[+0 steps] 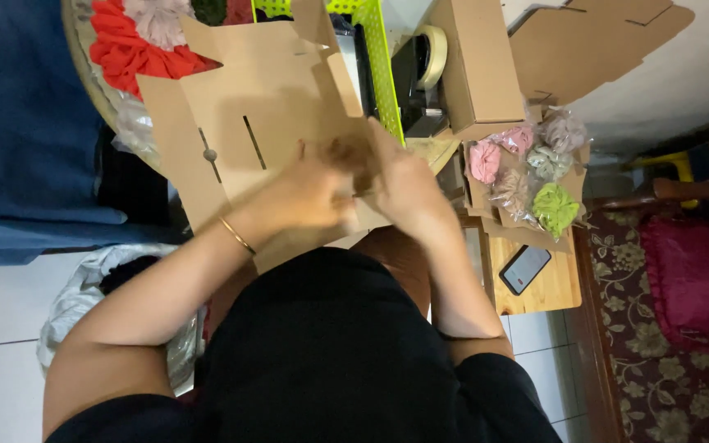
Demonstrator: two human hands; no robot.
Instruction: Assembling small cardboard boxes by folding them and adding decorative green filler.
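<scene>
A flat, unfolded brown cardboard box blank point(240, 115) with slots lies across my lap and the table edge. My left hand point(301, 195), with a thin gold bangle on the wrist, and my right hand point(404, 187) meet over its lower right part. Between the fingers sits a small brownish thing point(353, 154), blurred, so I cannot tell what it is. Both hands have their fingers closed around that spot and touch the cardboard.
A folded cardboard box point(478, 66) stands at the back with a tape roll point(432, 53) beside it. Bagged scrunchies point(527, 176) lie in an open box on a wooden stool point(547, 287) with a phone point(523, 269). Red and pink fabric point(129, 41), a green basket point(379, 57) and a plastic bag point(75, 295) are nearby.
</scene>
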